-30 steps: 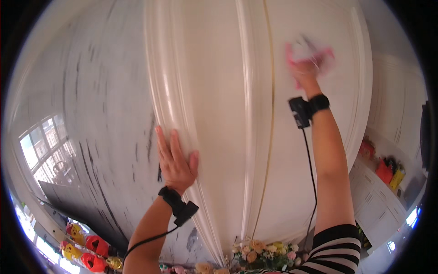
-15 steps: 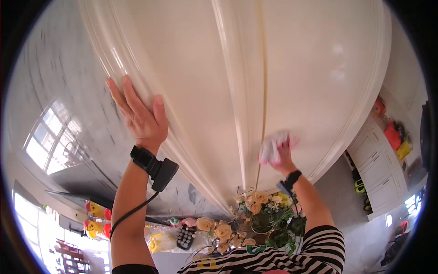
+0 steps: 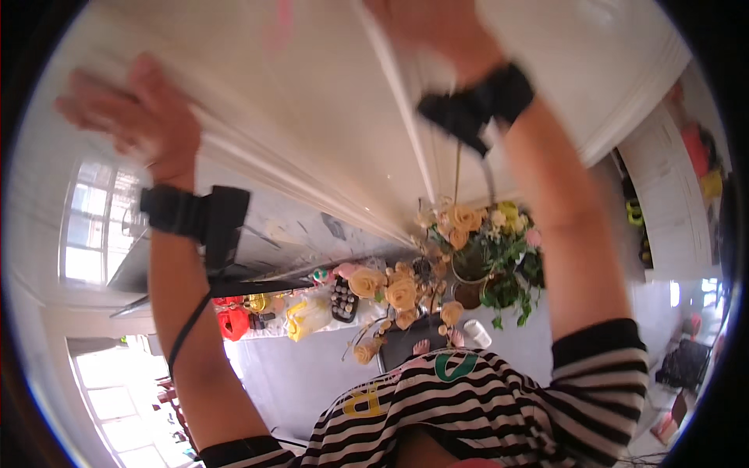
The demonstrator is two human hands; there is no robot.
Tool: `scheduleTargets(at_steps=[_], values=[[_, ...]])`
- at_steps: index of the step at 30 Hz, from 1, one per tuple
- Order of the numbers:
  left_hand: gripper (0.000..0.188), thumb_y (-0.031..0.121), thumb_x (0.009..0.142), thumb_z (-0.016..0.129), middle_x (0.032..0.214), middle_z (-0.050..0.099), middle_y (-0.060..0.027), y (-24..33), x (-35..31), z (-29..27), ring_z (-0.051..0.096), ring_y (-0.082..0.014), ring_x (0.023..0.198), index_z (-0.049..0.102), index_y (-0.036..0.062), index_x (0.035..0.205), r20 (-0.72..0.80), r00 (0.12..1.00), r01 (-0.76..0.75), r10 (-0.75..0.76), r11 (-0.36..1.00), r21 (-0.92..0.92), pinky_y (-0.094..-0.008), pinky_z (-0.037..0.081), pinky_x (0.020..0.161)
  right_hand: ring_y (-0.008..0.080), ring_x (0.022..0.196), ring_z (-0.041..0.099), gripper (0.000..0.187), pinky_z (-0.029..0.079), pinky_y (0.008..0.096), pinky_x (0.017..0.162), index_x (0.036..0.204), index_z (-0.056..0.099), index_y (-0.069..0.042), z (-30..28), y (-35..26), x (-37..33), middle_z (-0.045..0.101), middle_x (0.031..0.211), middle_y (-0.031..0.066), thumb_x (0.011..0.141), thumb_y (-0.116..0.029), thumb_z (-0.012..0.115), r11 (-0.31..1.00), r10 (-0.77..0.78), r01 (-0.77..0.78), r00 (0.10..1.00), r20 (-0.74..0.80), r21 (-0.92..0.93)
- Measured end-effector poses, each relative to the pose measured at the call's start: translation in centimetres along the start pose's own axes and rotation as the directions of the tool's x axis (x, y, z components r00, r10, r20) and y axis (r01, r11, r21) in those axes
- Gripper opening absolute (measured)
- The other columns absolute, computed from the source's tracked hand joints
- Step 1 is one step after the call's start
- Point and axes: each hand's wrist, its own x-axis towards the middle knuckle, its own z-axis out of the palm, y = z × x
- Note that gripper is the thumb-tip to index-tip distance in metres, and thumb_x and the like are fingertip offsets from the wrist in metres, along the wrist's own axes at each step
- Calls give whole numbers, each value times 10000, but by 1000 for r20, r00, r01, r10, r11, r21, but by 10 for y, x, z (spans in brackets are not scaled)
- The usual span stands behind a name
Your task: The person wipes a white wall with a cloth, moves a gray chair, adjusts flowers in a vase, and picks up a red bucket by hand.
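My left hand reaches up on the left, blurred, its fingers stretched out over the glossy wall beside a pale moulding. It holds nothing that I can see. At the upper edge my right hand is raised in front of a large cream panel. Motion smears that hand and its fingers run out of the picture, so what it holds is hidden. A faint pink smear shows to its left; I cannot make out what it is. Both wrists carry black strapped devices.
Below the panel stand peach artificial roses and green leafy plants. Left of them are a dark object with round knobs, a yellow-and-white bundle and red figures. A white cabinet stands on the right.
My right hand has swept up from low on the panel to the upper edge; the pink-and-white cloth it held no longer shows clearly. My left hand has moved up and left.
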Motion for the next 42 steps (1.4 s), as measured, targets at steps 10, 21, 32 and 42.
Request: scheduleTargets(at_steps=[10,21,32,42], values=[[714,443,767,570,1255,222,-264,36,12,-6,247,-398,1159,254,32,1258,111,946,310,-304,950,-38,-535,296,918,342,1223,305,529,182,458,1043,1266,398,-74,-41,-196,-433,385,1295,167,825,-356,477,67,991,-936,22,132,-345],[746,572,793,426,1258,231,-257,30,15,-4,266,-387,1157,257,-10,1227,101,945,304,-311,949,83,-493,320,902,119,679,434,327,410,257,580,1009,483,-142,-175,52,-524,455,770,-27,934,-425,337,-382,652,-340,-758,-11,859],[594,298,913,403,1401,80,-276,63,24,-22,120,-422,1295,173,-25,1355,36,947,320,-319,933,-164,-499,172,1029,273,836,509,219,363,431,779,866,524,-34,-105,155,-142,565,870,59,881,-211,396,533,568,-528,802,-184,-661],[600,276,898,419,1411,85,-266,59,20,-26,137,-422,1299,175,-23,1357,-18,931,349,-364,906,-240,-492,181,1038,375,1132,356,351,274,543,930,1118,473,-90,-54,118,167,435,1185,144,838,-297,427,779,227,-65,956,184,-623]])
